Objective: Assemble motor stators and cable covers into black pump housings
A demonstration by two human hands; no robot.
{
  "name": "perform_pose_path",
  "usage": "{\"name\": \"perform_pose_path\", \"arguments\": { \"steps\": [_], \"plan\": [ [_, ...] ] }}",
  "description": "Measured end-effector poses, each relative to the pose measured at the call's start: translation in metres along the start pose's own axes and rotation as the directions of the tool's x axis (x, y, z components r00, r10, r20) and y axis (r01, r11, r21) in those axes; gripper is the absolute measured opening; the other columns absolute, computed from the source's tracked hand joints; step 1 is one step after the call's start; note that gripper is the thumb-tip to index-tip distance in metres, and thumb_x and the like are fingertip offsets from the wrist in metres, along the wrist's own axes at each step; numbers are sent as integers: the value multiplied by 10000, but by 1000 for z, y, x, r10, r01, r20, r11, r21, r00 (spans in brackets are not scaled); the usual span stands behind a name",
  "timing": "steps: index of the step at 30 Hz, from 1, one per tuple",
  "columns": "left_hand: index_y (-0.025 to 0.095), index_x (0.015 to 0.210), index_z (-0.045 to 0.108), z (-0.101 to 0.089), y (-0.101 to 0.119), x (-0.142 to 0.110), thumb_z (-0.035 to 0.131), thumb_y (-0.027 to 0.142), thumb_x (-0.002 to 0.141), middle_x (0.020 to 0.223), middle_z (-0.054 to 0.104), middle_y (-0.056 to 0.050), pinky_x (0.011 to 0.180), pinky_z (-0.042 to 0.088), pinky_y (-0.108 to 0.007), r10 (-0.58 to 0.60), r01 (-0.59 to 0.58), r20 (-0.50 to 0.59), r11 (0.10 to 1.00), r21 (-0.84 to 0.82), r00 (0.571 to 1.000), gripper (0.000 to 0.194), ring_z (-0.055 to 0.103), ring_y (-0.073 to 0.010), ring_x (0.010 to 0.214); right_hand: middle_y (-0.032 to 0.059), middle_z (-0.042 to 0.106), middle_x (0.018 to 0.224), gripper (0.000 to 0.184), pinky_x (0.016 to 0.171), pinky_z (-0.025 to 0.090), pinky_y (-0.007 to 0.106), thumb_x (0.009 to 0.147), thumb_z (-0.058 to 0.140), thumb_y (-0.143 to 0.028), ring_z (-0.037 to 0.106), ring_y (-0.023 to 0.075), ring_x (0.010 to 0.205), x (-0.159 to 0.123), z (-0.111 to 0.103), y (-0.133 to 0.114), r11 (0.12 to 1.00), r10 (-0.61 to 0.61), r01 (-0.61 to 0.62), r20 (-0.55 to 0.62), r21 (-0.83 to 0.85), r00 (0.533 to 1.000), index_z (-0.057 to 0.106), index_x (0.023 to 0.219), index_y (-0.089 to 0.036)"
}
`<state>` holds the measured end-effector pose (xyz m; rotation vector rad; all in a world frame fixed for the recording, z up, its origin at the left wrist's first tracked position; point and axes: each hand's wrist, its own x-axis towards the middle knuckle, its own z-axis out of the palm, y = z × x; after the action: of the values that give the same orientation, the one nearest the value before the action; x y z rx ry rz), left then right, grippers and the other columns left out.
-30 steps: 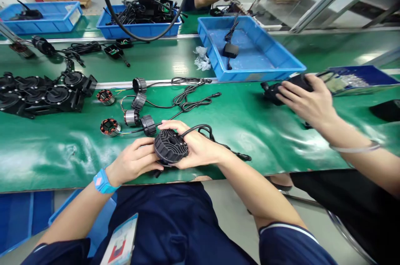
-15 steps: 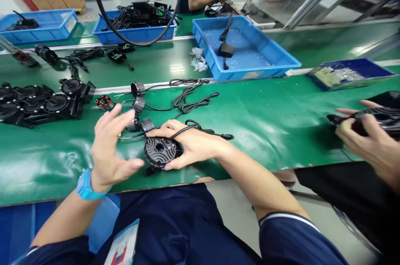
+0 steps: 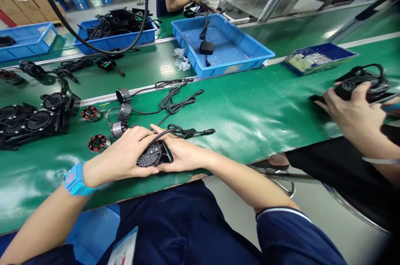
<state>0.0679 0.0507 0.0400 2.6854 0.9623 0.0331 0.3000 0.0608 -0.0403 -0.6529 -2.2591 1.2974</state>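
A round black motor housing (image 3: 150, 156) with wavy ridges and a cable looping from its top rests near the front edge of the green bench. My left hand (image 3: 120, 156), with a blue watch on the wrist, wraps over its left side. On its other side my right hand (image 3: 184, 154) grips the housing. Its underside is hidden by my hands. Just left of it lie a copper-wound stator (image 3: 98, 143) and, farther back, another stator (image 3: 90, 113). Black ring-shaped caps (image 3: 124, 95) with cables (image 3: 170, 104) lie behind my hands.
Black housings (image 3: 34, 120) stand grouped at left. Across the bench are a blue bin (image 3: 250, 56) holding a small black box, a bin of cables (image 3: 115, 40), and a tray of small parts (image 3: 318, 57). At right, a co-worker's hands (image 3: 353, 111) hold a similar housing.
My left hand has come down from the air onto the housing, while my right hand keeps its grip. The view has shifted, and the stator by my left hand now shows.
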Motion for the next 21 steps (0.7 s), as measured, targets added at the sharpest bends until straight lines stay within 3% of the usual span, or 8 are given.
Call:
{"name": "perform_pose_path", "arguments": {
  "steps": [3,7,10,12,15,17,18,21],
  "plan": [
    [155,1463,410,4,3,1,650,604,913,1296,562,-152,977,498,-472,15,-15,-40,1000,7,999,750,541,-302,1145,161,83,1708,1030,1307,175,490,766,857,-476,141,305,1586,-3,4,5,990,37,-30,-48,137,998,304,1579,-171],
    [158,1445,425,12,10,-4,630,518,942,1309,551,-148,1008,484,-424,28,-27,-122,1000,8,992,651,540,-287,1189,144,181,1686,1254,1207,394,443,752,845,-571,314,292,1527,-7,6,8,860,41,-64,56,506,998,27,1650,-255],
    [179,1484,404,18,10,-6,632,495,944,1295,569,-134,988,488,-403,62,-55,-171,997,46,983,666,559,-275,1167,111,321,1628,1071,1194,398,410,793,815,-549,408,269,1462,-7,12,1,863,100,-59,-56,502,993,197,1621,-266],
    [182,1559,322,23,7,-6,648,562,923,1364,550,-153,1009,480,-437,80,-65,-244,996,69,967,809,550,-306,1206,84,455,1525,947,1173,412,403,775,834,-523,499,252,1369,-8,18,-4,868,147,-42,-175,494,974,344,1546,-272],
    [167,1619,208,39,3,-4,634,662,897,1509,440,-208,1079,439,-522,63,-48,-424,998,46,903,973,471,-382,1344,73,556,1382,934,1134,434,419,714,877,-496,562,249,1267,-17,16,-2,845,227,-40,-291,533,929,401,1487,-274],
    [181,1618,212,54,1,-4,614,629,926,1513,437,-205,1092,440,-530,13,-28,-517,999,-21,856,918,460,-379,1372,90,522,1413,934,1145,415,437,693,879,-480,558,255,1260,-29,0,9,843,301,-38,-413,536,860,417,1475,-264],
    [197,1611,235,63,-1,-3,610,597,941,1492,461,-191,1087,453,-519,-15,-15,-537,999,-51,843,866,480,-363,1359,93,509,1431,918,1142,416,443,686,870,-467,566,254,1243,-36,-12,18,842,349,-37,-490,539,798,430,1466,-263],
    [239,1570,327,86,-6,-2,600,559,958,1439,512,-153,1036,510,-490,-77,45,-535,996,-74,842,742,558,-324,1280,69,537,1428,810,1135,424,431,682,803,-433,579,250,1222,-59,-69,56,840,488,-57,-704,540,516,493,1410,-263]
  ]
}}
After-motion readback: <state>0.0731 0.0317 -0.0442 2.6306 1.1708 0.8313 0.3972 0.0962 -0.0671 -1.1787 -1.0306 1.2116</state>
